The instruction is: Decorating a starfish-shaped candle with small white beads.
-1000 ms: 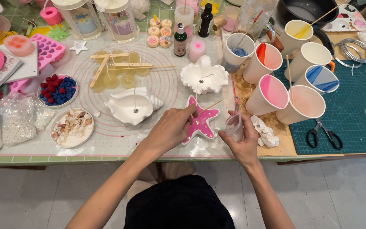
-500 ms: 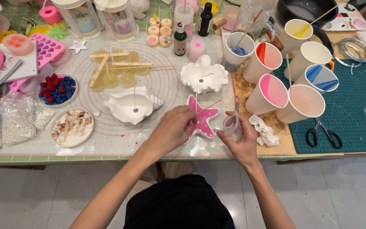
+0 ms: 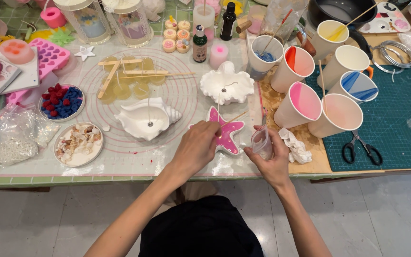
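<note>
From the head camera, your left hand (image 3: 197, 145) rests over the left arm of the star-shaped dish (image 3: 228, 135), a white starfish mould filled with glossy pink liquid that sits on the clear mat near the table's front edge. Your fingertips are drawn together just above the pink surface, beside the thin wooden stick (image 3: 236, 117) that lies slanting across the dish's upper right point; whether they pinch something tiny you cannot tell, since whatever is between them is too small to see. Your right hand (image 3: 270, 157) is just to the right of the dish, fingers wrapped around a small clear plastic bag (image 3: 262, 142), which you hold upright and close to the dish's right arm without touching it. Behind the dish stands a white scalloped shell dish (image 3: 228, 84) with a wick in its middle, and to its left lies a white conch-shaped dish (image 3: 146, 119), also wicked. A crumpled white tissue (image 3: 294, 146) lies right of your right hand, in front of the pink-stained paper cups (image 3: 304, 102). Black-handled scissors (image 3: 361, 148) lie on the green cutting mat (image 3: 400, 109), well apart from both hands.
</note>
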